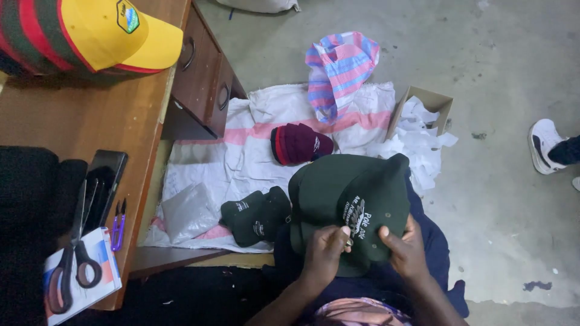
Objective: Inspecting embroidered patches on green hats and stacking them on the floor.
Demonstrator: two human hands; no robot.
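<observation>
I hold a dark green cap (350,199) with white embroidery over my lap. My left hand (323,250) pinches its lower edge, with something small and pale at the fingertips; I cannot tell what it is. My right hand (406,246) grips the cap's right side, thumb on top. More dark green caps (254,214) lie stacked on the white cloth sheet (241,151) just left of my hands. A maroon cap (299,143) lies further away on the same sheet.
A wooden desk (90,115) stands at left with a yellow-brimmed cap (103,30), a phone (106,175), large scissors (75,241) and purple thread snips (118,224). A striped bag (338,66), an open cardboard box (426,99) with white paper, and another person's white shoe (547,145) are on the concrete floor.
</observation>
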